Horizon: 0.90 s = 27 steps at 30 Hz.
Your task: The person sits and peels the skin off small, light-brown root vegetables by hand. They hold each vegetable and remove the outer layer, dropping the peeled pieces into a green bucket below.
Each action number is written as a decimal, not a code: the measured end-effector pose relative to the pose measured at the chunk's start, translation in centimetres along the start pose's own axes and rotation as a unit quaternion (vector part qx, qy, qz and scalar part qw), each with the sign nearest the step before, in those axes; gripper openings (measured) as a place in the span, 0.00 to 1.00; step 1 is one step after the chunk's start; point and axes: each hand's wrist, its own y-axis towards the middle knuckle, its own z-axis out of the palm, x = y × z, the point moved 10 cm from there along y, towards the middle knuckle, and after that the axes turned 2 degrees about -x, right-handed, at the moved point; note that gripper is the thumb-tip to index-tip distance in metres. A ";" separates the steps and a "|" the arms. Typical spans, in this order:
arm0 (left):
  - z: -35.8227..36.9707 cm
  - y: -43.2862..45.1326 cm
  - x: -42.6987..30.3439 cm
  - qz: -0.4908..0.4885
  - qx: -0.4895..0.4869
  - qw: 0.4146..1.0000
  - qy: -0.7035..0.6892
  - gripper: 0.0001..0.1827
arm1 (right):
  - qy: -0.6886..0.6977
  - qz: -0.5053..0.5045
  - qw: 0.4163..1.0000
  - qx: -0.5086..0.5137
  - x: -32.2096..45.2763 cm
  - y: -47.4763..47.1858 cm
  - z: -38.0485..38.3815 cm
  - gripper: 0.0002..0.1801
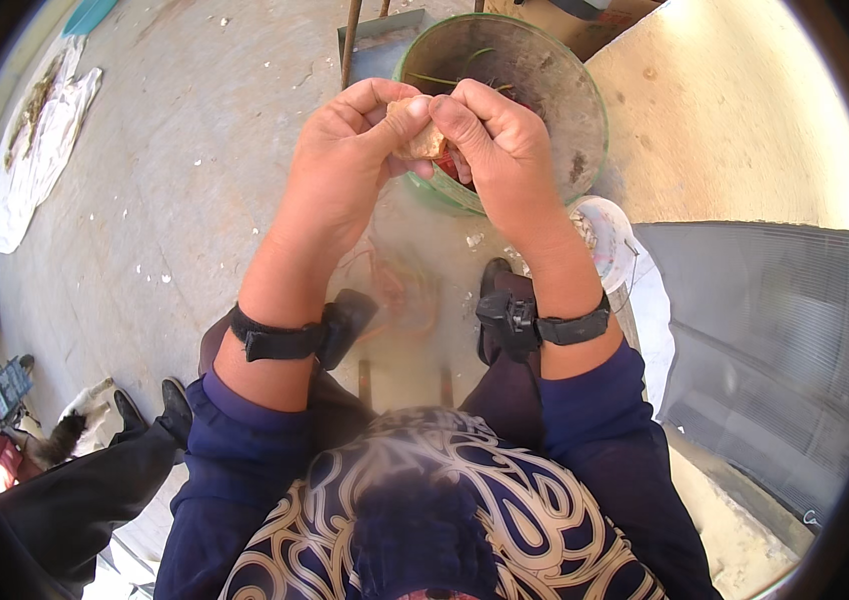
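Up in front of me, my left hand (346,142) and my right hand (507,154) hold a small tan, crumbly piece of what looks like bread (426,144) between them. Both thumbs and fingertips press on it, and the fingers hide part of it. Beneath the hands stands a large round tub with a green rim (578,131). Stringy green stalks and some red things lie inside it; my right hand covers part of them. Each forearm wears a black strap with a small device.
Beside my right forearm stands a white bucket (614,244) holding pale pieces. A yellowish panel (724,112) and a grey ridged panel (769,322) bound the right side. White cloth (49,150) lies on the concrete floor at left. Another person's dark-trousered legs (87,495) extend at lower left.
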 end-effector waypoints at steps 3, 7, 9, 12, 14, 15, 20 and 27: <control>0.2 -0.2 -0.1 -0.012 0.033 0.999 -0.015 0.09 | 0.074 0.008 0.996 0.048 0.1 -0.1 0.7 0.17; 0.4 -0.5 -0.2 -0.016 0.047 0.998 -0.027 0.06 | 0.104 0.033 0.990 0.092 0.1 -0.5 1.2 0.18; 0.5 -0.7 -0.3 -0.025 0.062 0.997 -0.031 0.06 | 0.122 0.017 0.987 0.108 0.5 -0.6 1.5 0.18; 0.7 -0.7 -0.4 -0.032 0.071 0.995 -0.054 0.06 | 0.146 0.017 0.984 0.104 0.4 -0.6 1.5 0.17; 0.5 -0.7 -0.4 -0.028 0.053 0.996 -0.062 0.06 | 0.160 0.016 0.982 0.101 0.4 -0.7 1.7 0.17; 0.5 -0.7 -0.5 -0.021 0.050 0.996 -0.068 0.06 | 0.170 0.017 0.980 0.098 0.4 -0.6 1.7 0.17; 0.9 -0.6 -0.7 -0.007 0.058 0.992 -0.109 0.07 | 0.260 0.016 0.962 0.077 0.5 -0.2 1.3 0.18; 1.0 -0.8 -0.4 -0.019 0.032 0.996 -0.076 0.07 | 0.061 -0.004 0.991 -0.119 -1.2 0.4 -3.3 0.13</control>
